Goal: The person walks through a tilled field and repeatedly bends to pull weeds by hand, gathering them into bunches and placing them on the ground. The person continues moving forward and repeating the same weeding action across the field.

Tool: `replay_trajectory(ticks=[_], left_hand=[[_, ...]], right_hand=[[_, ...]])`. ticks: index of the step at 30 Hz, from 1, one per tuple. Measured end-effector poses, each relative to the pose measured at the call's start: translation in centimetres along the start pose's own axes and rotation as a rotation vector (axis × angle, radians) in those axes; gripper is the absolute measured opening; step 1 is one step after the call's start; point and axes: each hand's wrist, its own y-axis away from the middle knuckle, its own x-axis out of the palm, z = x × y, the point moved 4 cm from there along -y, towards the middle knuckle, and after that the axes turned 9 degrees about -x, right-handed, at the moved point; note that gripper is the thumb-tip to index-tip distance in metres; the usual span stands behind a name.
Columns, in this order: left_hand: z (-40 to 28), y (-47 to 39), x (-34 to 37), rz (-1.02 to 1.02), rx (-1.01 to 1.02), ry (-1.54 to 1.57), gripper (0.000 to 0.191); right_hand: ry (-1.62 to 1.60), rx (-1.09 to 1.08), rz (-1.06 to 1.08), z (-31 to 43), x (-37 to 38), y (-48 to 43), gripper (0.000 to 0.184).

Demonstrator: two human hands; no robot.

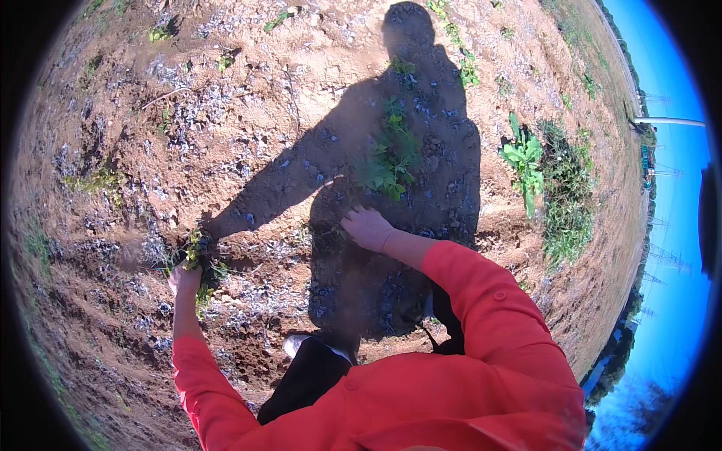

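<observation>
My left hand (185,277) grips a small leafy plant (193,248) with yellow-green leaves, low over the dry soil on the left. More of its leaves hang below the fist. My right hand (368,228) reaches down to the shaded ground at the middle, back of the hand up. Its fingertips are lost in shadow, so whether they hold anything is hidden. Just beyond it grows a green leafy plant (390,160), standing within my shadow (434,141).
Dry, crumbly soil (265,96) strewn with withered grey leaves surrounds me. To the right grow a broad-leaved weed (524,160) and a dense green clump (567,197). My light shoe (294,344) is planted near the bottom. Pylons (668,256) and a pale pole (671,120) stand far off.
</observation>
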Motion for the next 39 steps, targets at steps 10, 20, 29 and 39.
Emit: replay_trajectory(ticks=[10,20,29,39], left_hand=[[-0.6,7.9,4.1,0.312,-0.084,0.374,0.034],[-0.9,11.7,-2.4,0.184,-0.321,1.173,0.029],[-6.4,15.0,-6.2,0.282,-0.333,1.298,0.025],[-8.7,19.6,-12.3,0.118,-0.349,1.255,0.034]], right_hand=[[0.133,0.291,0.043,-10.6,-3.4,-4.8,0.024],[-0.046,-0.024,0.197,-8.1,-2.9,0.6,0.019],[0.128,-0.233,-0.096,-11.9,-1.6,4.9,0.018],[-0.270,0.289,0.192,-17.9,-2.6,3.3,0.026]])
